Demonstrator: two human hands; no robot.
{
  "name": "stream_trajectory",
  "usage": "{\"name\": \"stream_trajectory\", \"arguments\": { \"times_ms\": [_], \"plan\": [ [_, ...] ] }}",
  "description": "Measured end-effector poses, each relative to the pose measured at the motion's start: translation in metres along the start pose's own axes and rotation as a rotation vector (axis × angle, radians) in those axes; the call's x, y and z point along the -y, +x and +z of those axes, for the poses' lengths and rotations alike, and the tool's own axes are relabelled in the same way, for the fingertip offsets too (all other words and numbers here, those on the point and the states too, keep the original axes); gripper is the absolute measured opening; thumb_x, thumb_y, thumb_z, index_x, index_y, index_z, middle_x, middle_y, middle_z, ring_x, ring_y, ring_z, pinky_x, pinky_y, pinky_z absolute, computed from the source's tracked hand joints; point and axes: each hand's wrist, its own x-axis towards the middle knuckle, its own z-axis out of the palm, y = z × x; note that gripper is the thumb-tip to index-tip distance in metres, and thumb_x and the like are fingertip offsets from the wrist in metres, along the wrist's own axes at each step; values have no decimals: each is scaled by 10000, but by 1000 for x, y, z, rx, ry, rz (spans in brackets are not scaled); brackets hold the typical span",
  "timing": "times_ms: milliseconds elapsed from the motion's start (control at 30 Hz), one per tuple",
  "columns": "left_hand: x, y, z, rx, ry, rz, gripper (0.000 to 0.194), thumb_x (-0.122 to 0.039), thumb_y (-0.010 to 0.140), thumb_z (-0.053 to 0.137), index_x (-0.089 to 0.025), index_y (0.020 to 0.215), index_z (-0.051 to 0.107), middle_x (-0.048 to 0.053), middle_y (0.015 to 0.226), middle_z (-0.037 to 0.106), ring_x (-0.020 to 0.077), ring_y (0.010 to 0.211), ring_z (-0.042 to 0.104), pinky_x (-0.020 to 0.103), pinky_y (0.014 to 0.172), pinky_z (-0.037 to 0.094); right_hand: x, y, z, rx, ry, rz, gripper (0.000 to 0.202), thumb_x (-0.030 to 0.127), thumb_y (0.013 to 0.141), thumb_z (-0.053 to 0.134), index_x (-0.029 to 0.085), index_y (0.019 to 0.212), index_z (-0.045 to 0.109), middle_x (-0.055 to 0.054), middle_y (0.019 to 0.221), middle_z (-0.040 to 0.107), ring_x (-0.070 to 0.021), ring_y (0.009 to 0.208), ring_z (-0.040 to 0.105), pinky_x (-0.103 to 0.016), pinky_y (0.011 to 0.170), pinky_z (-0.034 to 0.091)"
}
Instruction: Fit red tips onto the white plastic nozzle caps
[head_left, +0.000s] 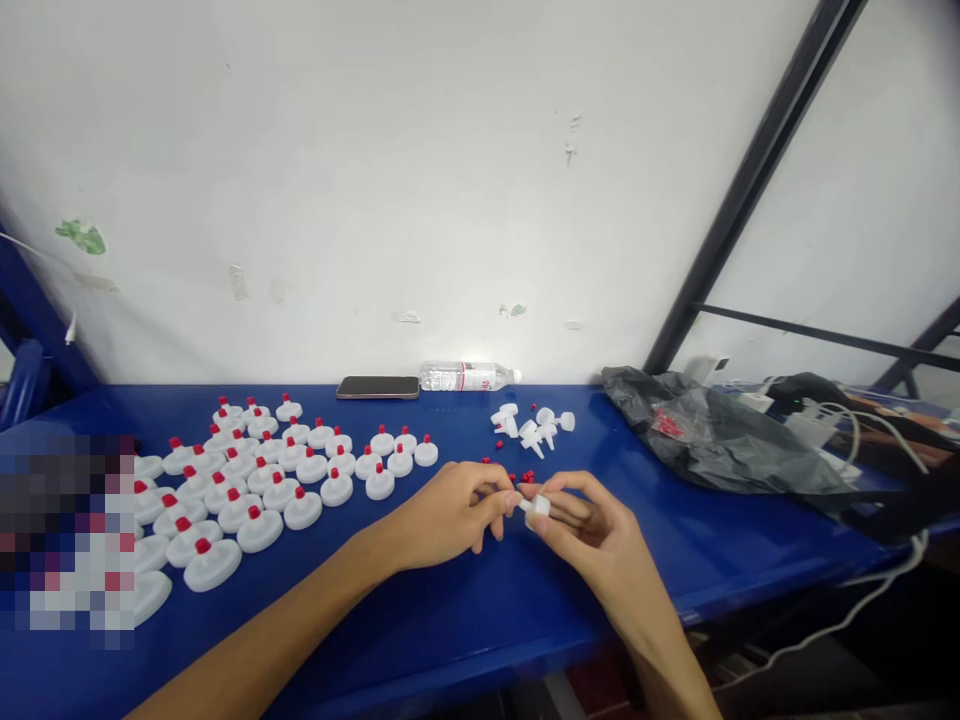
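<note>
The scene is brightly and evenly lit, with soft light that seems to come from above and in front. The white wall [420,170] is close to washed out. The glossy blue worktop [465,610] carries pale sheens toward its near edge and around the caps [255,480]. Shadows are faint and short, lying just under the hands and the caps. Focus is sharp at the centre and softens a little toward the corners. Wide-angle distortion bends the worktop's edges and tilts the dark post [750,180] at right. A block at lower left [67,540] is pixelated. The lower right corner is dim.
</note>
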Motion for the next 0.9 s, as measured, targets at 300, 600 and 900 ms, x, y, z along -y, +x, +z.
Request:
{"name": "stream_trajectory", "arguments": {
  "times_ms": [300, 600, 900],
  "plan": [
    [-2, -2, 2, -23, -18, 46, 328, -365, 989, 503, -166, 758, 622, 3, 675, 648, 102, 504, 574, 225, 553, 446, 1, 1, -2, -37, -35, 0, 362, 337, 775, 910, 237, 1104, 798, -88, 1179, 812, -304, 1146, 750, -427, 1063, 575],
    [1, 0, 12, -96, -89, 85, 322, -300, 964, 535, -164, 690, 635, -20, 547, 573, 101, 510, 474, 225, 540, 358, 6, -2, -2, -52, -76, 2, 362, 336, 713, 946, 268, 1051, 836, -73, 1203, 807, -316, 1147, 751, -420, 1065, 578],
    [-1, 0, 12, -94, -105, 27, 336, -352, 962, 546, -159, 711, 660, -13, 562, 604, 95, 447, 481, 222, 490, 367, 3, -1, -3, -63, -74, 1, 333, 326, 687, 961, 243, 983, 833, -82, 1164, 819, -317, 1107, 766, -412, 1033, 595]
  ]
}}
